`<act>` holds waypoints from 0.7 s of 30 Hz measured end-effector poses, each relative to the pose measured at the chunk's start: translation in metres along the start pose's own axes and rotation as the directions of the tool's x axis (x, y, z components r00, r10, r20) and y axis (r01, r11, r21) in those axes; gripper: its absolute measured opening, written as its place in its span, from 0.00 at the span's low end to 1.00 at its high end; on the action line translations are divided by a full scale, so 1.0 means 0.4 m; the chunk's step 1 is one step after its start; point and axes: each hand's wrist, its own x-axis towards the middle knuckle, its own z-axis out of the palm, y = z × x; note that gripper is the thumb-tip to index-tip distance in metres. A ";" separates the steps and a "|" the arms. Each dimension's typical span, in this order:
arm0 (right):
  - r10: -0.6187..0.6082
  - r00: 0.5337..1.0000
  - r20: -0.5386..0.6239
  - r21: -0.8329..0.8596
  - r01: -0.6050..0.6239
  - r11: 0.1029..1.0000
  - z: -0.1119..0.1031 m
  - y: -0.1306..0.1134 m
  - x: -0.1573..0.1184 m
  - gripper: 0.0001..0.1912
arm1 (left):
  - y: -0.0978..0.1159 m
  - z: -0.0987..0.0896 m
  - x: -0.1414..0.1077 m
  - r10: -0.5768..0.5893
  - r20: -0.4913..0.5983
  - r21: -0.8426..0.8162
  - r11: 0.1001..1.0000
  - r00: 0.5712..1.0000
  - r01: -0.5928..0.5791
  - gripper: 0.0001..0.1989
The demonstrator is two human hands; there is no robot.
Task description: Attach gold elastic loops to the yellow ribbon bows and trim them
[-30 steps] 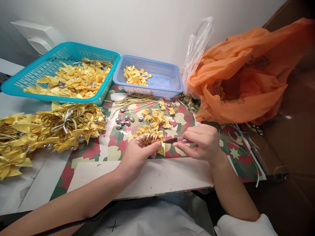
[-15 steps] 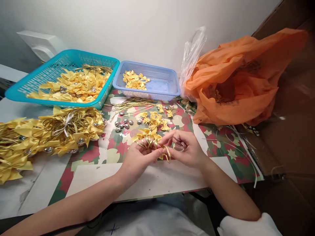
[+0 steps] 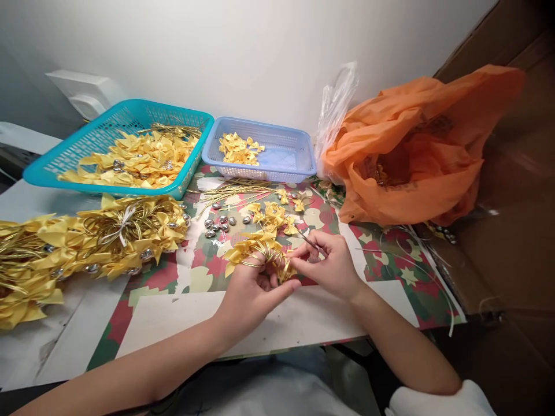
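My left hand [image 3: 255, 294] is closed around a bundle of looped gold cords [image 3: 271, 254] with yellow ribbon bows [image 3: 238, 254] on it, its thumb stretched out to the right. At the bundle's right side, my right hand [image 3: 329, 263] has its thumb and forefinger pinched together close to the loops. A thin dark metal tool [image 3: 312, 240], perhaps tweezers or small scissors, sticks out from between its fingers. Just beyond the hands lie loose yellow bows [image 3: 273, 216] and several silver bells [image 3: 221, 222].
Behind are a teal basket [image 3: 177, 190] of yellow bows and a blue basket [image 3: 260, 170] with smaller bows. Gold cords [image 3: 234, 190] lie before them. Tied bow bundles [image 3: 125, 231] fill the left side. An orange bag [image 3: 407, 202] stands right, with white strips [image 3: 416, 260] nearby.
My left thumb has lifted off the cord end and stretched out. My right hand has shifted slightly, and the dark tool now points up and left. The view has tilted a little.
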 end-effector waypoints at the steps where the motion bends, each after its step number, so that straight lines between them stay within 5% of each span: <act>1: 0.004 1.000 0.027 0.013 -0.004 1.000 0.000 0.001 0.001 0.23 | 0.002 0.001 0.001 0.017 -0.004 0.006 1.000 1.000 -0.017 0.13; 4: -0.021 0.992 0.121 0.124 0.006 0.992 -0.019 0.015 0.020 0.26 | 0.007 0.000 0.007 -0.027 0.025 -0.049 0.998 0.999 0.028 0.14; 6: -0.049 0.998 0.045 0.114 0.044 0.993 -0.041 0.040 0.045 0.25 | 0.007 -0.004 0.013 -0.122 0.057 -0.083 0.988 0.991 0.126 0.16; 9: -0.087 0.976 -0.197 -0.153 0.057 0.987 -0.063 0.094 0.089 0.11 | 0.006 -0.009 0.018 -0.226 0.112 -0.126 0.963 0.968 0.239 0.18; 12: -0.194 0.968 -0.158 -0.435 0.108 0.894 -0.060 0.145 0.127 0.02 | 0.009 -0.011 0.017 -0.266 0.204 -0.207 0.929 0.942 0.307 0.19; 16: -0.244 0.964 -0.108 -0.635 0.122 0.763 -0.044 0.179 0.160 0.10 | 0.018 -0.009 0.015 -0.339 0.376 -0.244 0.862 0.862 0.445 0.21; 21: -0.292 0.946 -0.143 -0.622 0.143 0.770 -0.062 0.169 0.157 0.10 | 0.025 -0.011 0.016 -0.387 0.509 -0.274 0.774 0.769 0.571 0.16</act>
